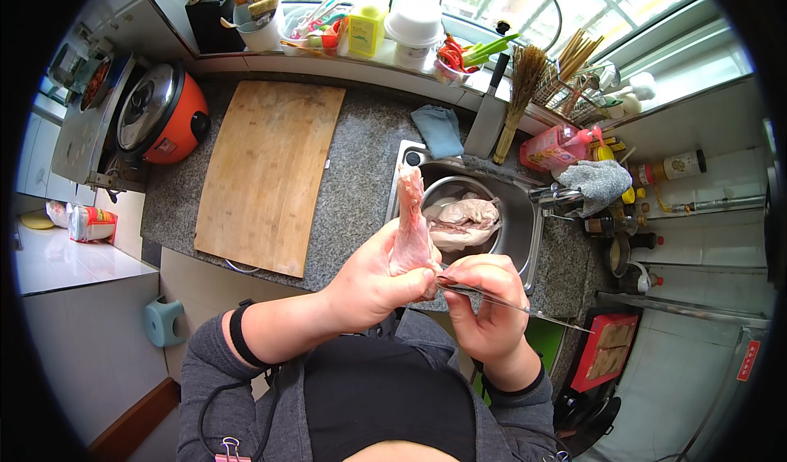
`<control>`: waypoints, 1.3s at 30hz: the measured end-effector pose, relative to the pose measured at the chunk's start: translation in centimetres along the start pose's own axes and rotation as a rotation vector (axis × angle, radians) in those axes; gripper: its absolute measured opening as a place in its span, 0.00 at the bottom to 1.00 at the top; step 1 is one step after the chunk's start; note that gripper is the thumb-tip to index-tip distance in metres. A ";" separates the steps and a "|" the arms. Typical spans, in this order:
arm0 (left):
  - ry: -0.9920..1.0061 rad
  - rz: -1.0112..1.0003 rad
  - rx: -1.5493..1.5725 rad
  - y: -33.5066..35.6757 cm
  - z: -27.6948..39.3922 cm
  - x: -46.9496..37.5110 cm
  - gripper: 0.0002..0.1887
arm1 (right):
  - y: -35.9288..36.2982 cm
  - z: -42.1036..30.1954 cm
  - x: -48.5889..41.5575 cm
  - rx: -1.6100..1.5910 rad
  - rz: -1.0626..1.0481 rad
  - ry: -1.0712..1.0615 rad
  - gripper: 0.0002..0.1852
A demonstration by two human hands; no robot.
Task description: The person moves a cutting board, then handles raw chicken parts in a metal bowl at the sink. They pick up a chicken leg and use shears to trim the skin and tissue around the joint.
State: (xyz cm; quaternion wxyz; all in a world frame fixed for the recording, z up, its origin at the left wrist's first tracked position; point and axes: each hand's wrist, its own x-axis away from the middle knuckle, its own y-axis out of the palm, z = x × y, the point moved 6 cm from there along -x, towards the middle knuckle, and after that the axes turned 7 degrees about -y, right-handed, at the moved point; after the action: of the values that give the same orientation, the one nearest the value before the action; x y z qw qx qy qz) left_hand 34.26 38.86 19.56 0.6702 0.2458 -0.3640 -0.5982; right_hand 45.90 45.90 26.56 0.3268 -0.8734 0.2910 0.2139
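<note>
My left hand (369,277) is closed around a raw poultry piece (409,222), its narrow bony end pointing up and away from me. Close against its lower end, my right hand (492,305) grips a slender metal tool (556,320), which looks like tweezers; my fingers partly hide it. The tool's near tip meets the meat or lies just beside it. Beyond both hands, a pale plucked bird carcass (467,219) rests in a round metal bowl (458,185). That bowl sits inside the steel sink (522,240).
Left of the sink lies a wooden cutting board (270,167), with an orange rice cooker (163,114) past it. A blue cloth (438,131), a cleaver (487,121) and a straw brush (519,99) are behind the sink. A grey cloth (596,185) drapes near the faucet (556,197).
</note>
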 end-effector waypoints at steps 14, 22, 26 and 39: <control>-0.020 0.040 -0.037 0.4 0.3 0.1 0.13 | 0.1 0.2 0.5 -0.016 0.026 -0.003 0.13; -0.026 -0.006 0.000 -0.3 -0.4 -0.2 0.16 | -1.1 1.3 1.4 -0.230 0.256 0.120 0.13; -0.018 0.013 -0.004 -0.3 -0.4 -0.2 0.15 | -0.4 0.9 1.1 -0.130 0.107 0.085 0.15; 0.011 0.051 -0.071 0.2 0.3 -0.3 0.12 | 0.1 0.1 0.1 0.010 -0.024 0.022 0.14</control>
State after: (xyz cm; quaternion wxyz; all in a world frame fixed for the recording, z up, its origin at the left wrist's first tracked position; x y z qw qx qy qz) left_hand 34.14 39.22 19.90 0.6955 0.2160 -0.3450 -0.5921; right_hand 45.86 45.91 26.43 0.3304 -0.8775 0.2853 0.1988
